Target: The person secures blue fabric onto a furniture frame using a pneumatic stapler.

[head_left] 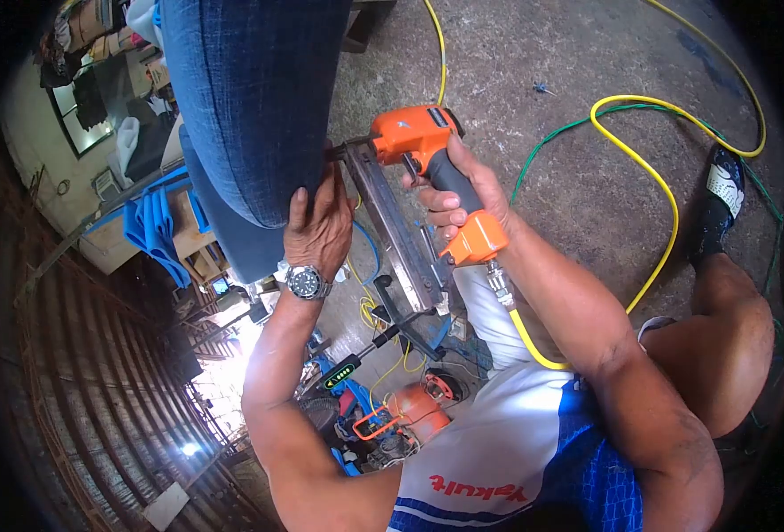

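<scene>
My right hand [467, 191] is wrapped around the dark grip of an orange pneumatic staple gun [414, 129]. Its nose meets the edge of a blue denim-covered upholstered piece [254, 97], and its long metal magazine [392, 226] slants down past my left wrist. A yellow air hose [534, 346] joins the gun at the orange handle end. My left hand [321, 226], with a metal watch [305, 282] on the wrist, grips the lower end of the denim piece close to the nose. The thumb lies on the fabric; some fingers are hidden behind it.
Yellow hose and a green cord [542, 146] loop across the stained concrete floor [498, 53]. Below my arms stands an orange air compressor [418, 412] among clutter. Blue material [152, 226] hangs over a table at left. My foot in a sandal [725, 188] is at right.
</scene>
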The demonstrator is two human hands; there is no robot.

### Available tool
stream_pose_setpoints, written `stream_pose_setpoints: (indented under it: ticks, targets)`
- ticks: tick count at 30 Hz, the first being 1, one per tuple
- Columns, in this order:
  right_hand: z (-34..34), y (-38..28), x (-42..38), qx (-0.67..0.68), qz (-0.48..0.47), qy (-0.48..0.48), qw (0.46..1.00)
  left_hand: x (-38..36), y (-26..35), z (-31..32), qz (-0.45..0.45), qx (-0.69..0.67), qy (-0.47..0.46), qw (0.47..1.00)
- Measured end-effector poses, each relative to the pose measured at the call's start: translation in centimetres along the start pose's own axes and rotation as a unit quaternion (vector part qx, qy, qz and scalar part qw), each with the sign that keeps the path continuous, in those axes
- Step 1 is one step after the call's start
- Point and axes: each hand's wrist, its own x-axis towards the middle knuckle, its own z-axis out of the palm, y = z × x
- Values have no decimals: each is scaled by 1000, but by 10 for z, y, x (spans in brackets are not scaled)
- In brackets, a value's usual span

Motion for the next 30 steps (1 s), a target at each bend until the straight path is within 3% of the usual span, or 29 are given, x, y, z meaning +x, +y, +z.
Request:
stream_pose_setpoints:
  ticks: [30]
  targets:
    - [8, 6, 7, 37, -13, -22, 999, 1, -2, -1, -5, -50, 13, 999]
